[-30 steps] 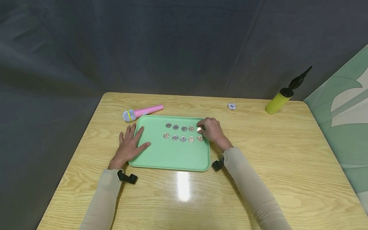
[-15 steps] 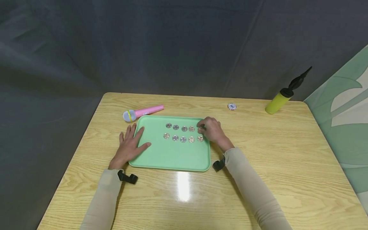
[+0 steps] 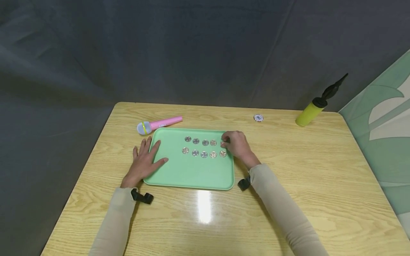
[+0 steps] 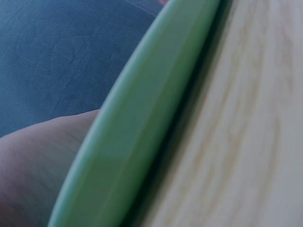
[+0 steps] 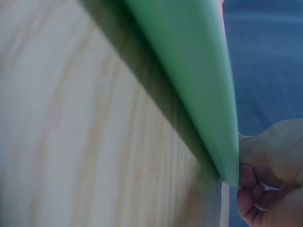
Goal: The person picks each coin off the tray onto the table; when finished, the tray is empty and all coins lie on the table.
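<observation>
In the head view, a pale green tray point(image 3: 192, 172) bears silver coins in two rows, a back row point(image 3: 205, 142) and a front row point(image 3: 204, 154). My left hand point(image 3: 143, 165) lies with spread fingers over the tray's left rim. At the back row's right end, my right hand point(image 3: 237, 144) pinches a coin point(image 3: 222, 143) between thumb and index finger, the coin partly covered. The right wrist view catches this hand's curled fingers point(image 5: 258, 194) past the tray wall point(image 5: 199, 71). Beside the tray wall point(image 4: 137, 113) in the left wrist view, part of my left hand point(image 4: 42, 161) shows.
A pink toy microphone point(image 3: 161, 123) lies just behind the tray's back left corner. Farther back on the wooden table point(image 3: 288, 160) is a poker chip point(image 3: 258, 118). A yellow-green cylinder with a black top point(image 3: 309, 113) stands near the back right corner.
The index finger of my right hand has drawn slightly back to the right, closer to the thumb. The coin's bright glint has faded. My left hand and the other coins stay put.
</observation>
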Demonstrator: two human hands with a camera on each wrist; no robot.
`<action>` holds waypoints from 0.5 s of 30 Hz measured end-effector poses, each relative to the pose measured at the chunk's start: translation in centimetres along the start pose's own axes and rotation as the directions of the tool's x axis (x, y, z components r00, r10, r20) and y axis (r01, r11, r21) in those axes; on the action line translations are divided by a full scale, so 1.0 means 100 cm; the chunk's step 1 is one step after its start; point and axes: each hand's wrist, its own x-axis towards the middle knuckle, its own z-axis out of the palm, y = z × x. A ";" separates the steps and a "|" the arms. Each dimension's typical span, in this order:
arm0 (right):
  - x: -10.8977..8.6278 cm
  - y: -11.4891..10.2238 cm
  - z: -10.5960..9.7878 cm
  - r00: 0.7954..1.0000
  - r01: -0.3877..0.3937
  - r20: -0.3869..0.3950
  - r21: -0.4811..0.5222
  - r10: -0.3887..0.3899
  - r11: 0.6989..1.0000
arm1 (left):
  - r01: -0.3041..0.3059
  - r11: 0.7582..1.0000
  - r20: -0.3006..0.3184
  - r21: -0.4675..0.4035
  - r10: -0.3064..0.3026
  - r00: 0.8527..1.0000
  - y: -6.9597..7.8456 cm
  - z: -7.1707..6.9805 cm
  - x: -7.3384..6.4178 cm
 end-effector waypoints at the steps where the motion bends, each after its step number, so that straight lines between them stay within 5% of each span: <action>1: 0.000 0.000 0.000 1.000 -0.001 0.005 -0.013 0.001 1.000 | 0.000 1.000 0.000 0.000 0.000 1.000 0.000 0.000 0.000; 15: 0.003 -0.001 -0.002 0.999 0.024 0.033 -0.023 -0.024 0.999 | 0.006 1.000 0.003 0.001 -0.006 1.000 0.000 -0.001 0.000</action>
